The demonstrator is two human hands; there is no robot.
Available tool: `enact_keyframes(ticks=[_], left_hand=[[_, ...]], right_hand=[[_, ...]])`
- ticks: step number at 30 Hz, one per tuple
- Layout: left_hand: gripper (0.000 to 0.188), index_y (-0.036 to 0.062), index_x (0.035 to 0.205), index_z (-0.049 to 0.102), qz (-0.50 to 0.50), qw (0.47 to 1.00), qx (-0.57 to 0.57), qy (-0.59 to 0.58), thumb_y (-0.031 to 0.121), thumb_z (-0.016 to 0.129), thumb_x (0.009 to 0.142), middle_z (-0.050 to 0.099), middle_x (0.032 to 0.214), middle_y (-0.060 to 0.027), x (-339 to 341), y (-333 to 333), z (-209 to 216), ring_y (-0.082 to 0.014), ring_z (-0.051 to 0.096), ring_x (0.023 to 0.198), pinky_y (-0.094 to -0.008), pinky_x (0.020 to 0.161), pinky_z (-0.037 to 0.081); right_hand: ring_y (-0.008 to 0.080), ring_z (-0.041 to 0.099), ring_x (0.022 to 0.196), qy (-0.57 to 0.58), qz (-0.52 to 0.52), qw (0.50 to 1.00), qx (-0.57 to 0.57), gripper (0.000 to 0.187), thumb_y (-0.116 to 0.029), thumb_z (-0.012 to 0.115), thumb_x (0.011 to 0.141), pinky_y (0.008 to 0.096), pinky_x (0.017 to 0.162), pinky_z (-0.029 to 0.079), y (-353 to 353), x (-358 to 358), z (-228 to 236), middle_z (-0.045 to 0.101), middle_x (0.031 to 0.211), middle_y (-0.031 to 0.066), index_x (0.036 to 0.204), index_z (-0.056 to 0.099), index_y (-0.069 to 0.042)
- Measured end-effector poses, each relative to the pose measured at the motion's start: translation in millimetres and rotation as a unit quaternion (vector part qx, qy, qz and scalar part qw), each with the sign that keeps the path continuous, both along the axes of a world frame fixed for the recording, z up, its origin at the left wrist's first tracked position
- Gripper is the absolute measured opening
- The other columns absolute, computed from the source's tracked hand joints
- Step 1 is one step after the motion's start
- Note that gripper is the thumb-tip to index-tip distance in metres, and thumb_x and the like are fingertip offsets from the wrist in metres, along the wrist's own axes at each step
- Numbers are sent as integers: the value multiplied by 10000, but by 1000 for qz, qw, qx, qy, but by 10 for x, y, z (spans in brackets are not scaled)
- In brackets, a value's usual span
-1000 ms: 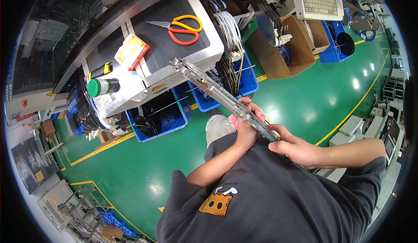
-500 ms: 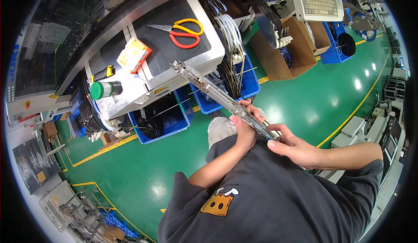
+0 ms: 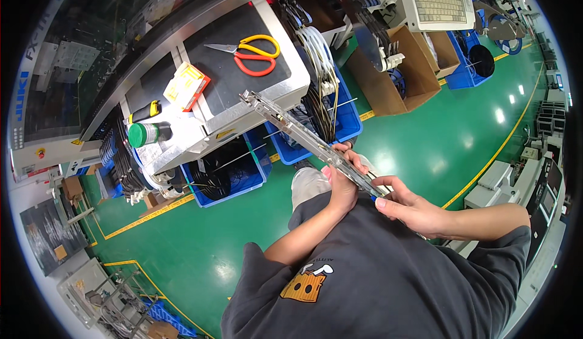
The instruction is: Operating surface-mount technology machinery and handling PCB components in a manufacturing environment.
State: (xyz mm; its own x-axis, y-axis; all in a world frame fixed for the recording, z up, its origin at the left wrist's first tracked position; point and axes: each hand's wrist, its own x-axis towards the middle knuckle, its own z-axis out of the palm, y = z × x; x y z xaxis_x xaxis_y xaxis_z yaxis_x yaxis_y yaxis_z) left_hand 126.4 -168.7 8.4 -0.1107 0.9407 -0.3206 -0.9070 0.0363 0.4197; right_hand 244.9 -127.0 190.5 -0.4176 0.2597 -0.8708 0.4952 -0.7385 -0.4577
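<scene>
A long, slim metal tape feeder [image 3: 303, 137] is held slantwise in front of my body. Its far tip points up and left, close to the machine's front ledge. My left hand [image 3: 344, 187] is wrapped around the feeder's lower half, fingers over the far side. At the near end, the thumb and forefinger of my right hand [image 3: 419, 210] are pinched on the feeder, beside a small blue part [image 3: 373, 197]. The right hand's other fingers are partly hidden.
On the machine's ledge [image 3: 228, 90] lie red-and-yellow-handled scissors [image 3: 252, 55], a small box [image 3: 187, 87], a yellow-black cutter [image 3: 144, 112] and a green-lidded jar [image 3: 144, 134]. Blue bins [image 3: 234, 194] with reels stand below. A cardboard box [image 3: 388, 93] is on the green floor.
The view has shifted slightly. Both hands keep their grip on the feeder, which stays at nearly the same slant.
</scene>
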Motion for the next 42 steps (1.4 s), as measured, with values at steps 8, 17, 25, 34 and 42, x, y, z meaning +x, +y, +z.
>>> enact_keyframes(ticks=[8,17,25,34,42], left_hand=[[641,110,1248,330,-5,1000,1,21,565,643,924,484,862,-26,36,31,-90,-109,531,756,-258,739,509],[445,145,1247,416,-18,999,23,33,499,539,1008,505,832,-17,75,356,-154,-121,526,742,-316,722,490],[508,150,1195,468,-61,996,-23,61,619,433,1003,510,796,-4,-36,879,-317,-124,534,725,-317,698,487],[588,141,1240,505,-123,988,-34,83,662,405,988,594,881,-28,-209,1282,-638,-147,587,795,-356,762,516],[624,57,1366,475,-31,949,-159,270,581,425,1031,613,1231,-89,-286,919,-1018,-194,562,1168,-358,1003,455]], right_hand=[[128,517,873,38,14,996,78,426,-194,438,1075,292,842,456,-71,239,-164,545,1061,75,1469,302,-107],[174,625,778,69,30,953,293,373,-79,353,1063,327,733,542,-205,426,-332,583,1078,157,1419,247,-52],[196,635,777,58,-5,940,336,303,-67,430,1048,338,716,545,-2,430,-588,602,1074,172,1320,300,-43],[206,635,813,33,-39,861,505,310,-65,564,1008,342,714,513,169,298,-1140,637,982,161,1263,392,-24],[195,592,737,19,-66,880,471,300,-89,557,1011,355,668,479,452,-50,-1326,615,878,144,1261,404,-25]])
